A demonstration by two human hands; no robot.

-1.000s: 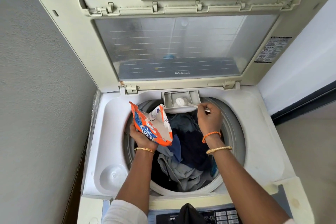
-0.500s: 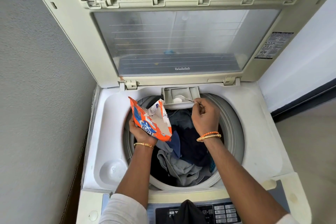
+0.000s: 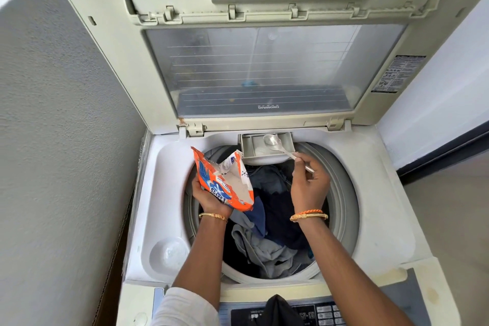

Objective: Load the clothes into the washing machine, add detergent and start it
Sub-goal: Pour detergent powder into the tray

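The top-loading washing machine (image 3: 375, 209) stands with its lid (image 3: 248, 71) raised. Dark blue and grey clothes (image 3: 275, 222) fill the drum. My left hand (image 3: 209, 196) grips a torn-open orange detergent packet (image 3: 225, 180) over the drum's left side. My right hand (image 3: 309, 182) pinches the handle of a metal spoon (image 3: 277, 144). The spoon's bowl sits empty over the detergent drawer (image 3: 248, 144) at the drum's back rim, and white powder lies in that drawer.
A grey wall (image 3: 66, 140) runs close along the left side. The control panel (image 3: 325, 313) lies at the front edge, with a dark cloth (image 3: 277, 311) on it. A round recess (image 3: 169, 253) sits in the front-left corner of the top. A white wall and dark strip are at the right.
The spoon, heaped with white powder a second ago, now shows an empty bowl over the drawer. My right hand has turned a little; the packet hand has hardly moved.
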